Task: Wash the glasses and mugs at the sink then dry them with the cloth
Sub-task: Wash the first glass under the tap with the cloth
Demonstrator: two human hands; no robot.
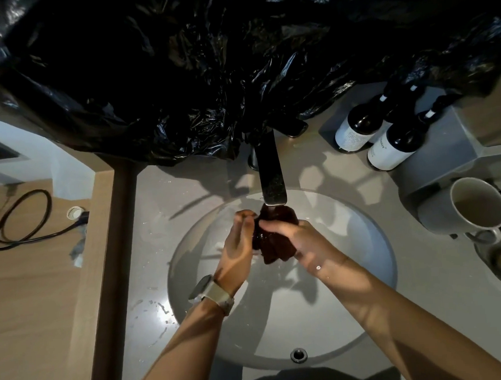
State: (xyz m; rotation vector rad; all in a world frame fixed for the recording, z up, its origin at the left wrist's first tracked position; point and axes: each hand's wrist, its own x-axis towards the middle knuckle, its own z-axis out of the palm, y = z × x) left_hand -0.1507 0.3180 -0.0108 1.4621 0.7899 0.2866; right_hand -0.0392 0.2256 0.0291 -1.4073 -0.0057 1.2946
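Head view, looking down: both hands meet over the round sink [362,242], directly under the dark flat tap [271,174]. The right hand [301,239] has its fingers curled over a dark brown glass [275,243], clamping it from the right side and top; the glass sits between the two hands, tilted, its upper end just below the spout. The left hand [237,242] comes in from the other side, fingers bent toward the glass and touching its left face; whether it truly grips or only rubs, cannot tell. A watch [208,291] with a pale strap sits on the left wrist. Water drops show on the counter [148,253] left of the grip and on the right wrist. Right of the grip, well apart, a pale mug [473,207] lies tipped with its mouth toward the camera, on the counter beside a grey box [444,147]. Beyond the grip to the right, dark bottles [386,142] with white labels stand close together. Above the tap, crumpled black plastic sheeting [208,75] covers the wall. Far left of the grip, past a wooden edge, a black cable [21,219] loops on the floor. Overflow hole [298,355] in the basin wall nearest the person
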